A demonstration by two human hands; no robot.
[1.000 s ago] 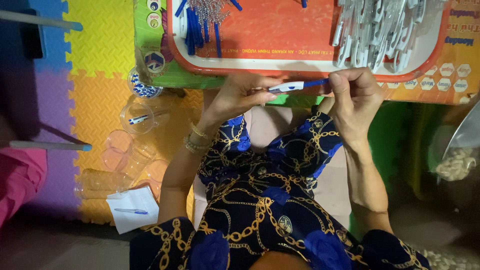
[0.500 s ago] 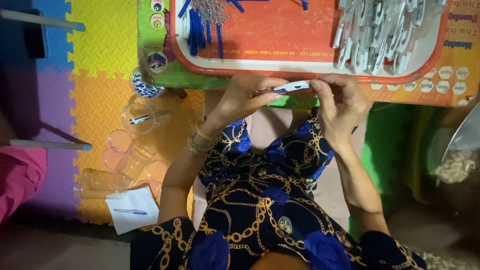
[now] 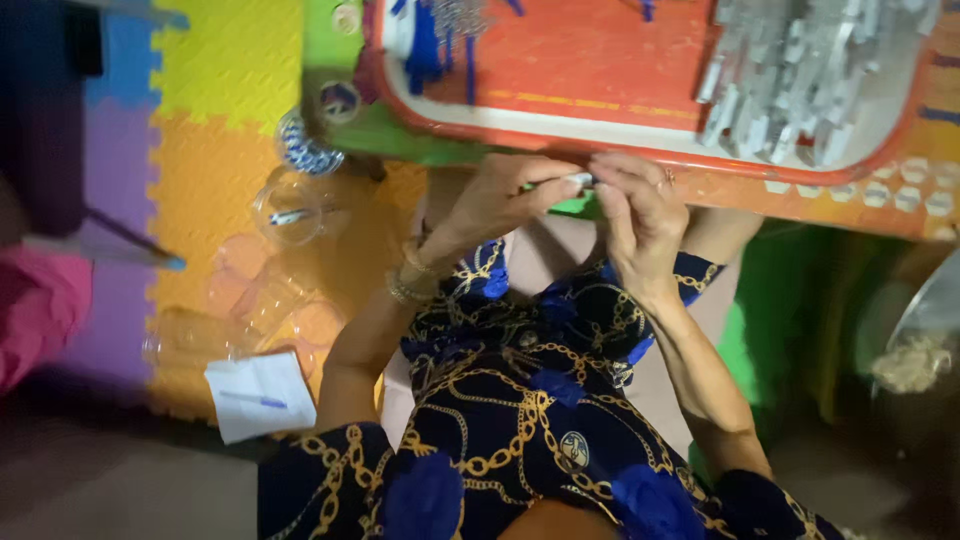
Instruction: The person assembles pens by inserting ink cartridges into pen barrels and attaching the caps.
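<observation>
Just below the near rim of the orange tray [image 3: 640, 150], over the lap: left hand [image 3: 495, 200] and right hand [image 3: 640, 215] drawn close together, fingertips nearly meeting. Pinched between them, a small white pen piece [image 3: 578, 181], lying roughly level, mostly hidden by fingers; only a short pale stretch visible. Left hand curled, thumb and forefinger closed on the piece's left end, remaining fingers folded under. Right hand likewise closed, fingers bunched over the right end, ring visible on one finger, back of hand toward the camera. Neither hand spread. Bangles [image 3: 410, 285] on the left wrist. Both forearms rising from a dark blue dress with gold chain print [image 3: 520, 420]. On the tray, upper right, a heap of white pen barrels [image 3: 800, 80]; upper left, a cluster of blue pen parts [image 3: 430, 45]; bare orange floor between the two. Tray resting on a green table [image 3: 400, 135]. Left of the knees, on the coloured foam floor mat [image 3: 210, 90], a clear plastic container [image 3: 285, 205] with one pen piece inside, and more clear plastic pieces [image 3: 270, 300] below it, blurred. Nearer the camera, a white slip of paper [image 3: 260, 395] with a blue pen piece lying on it. Far left edge, a pink sleeve [image 3: 35, 305] of another person, well apart from the hands.
</observation>
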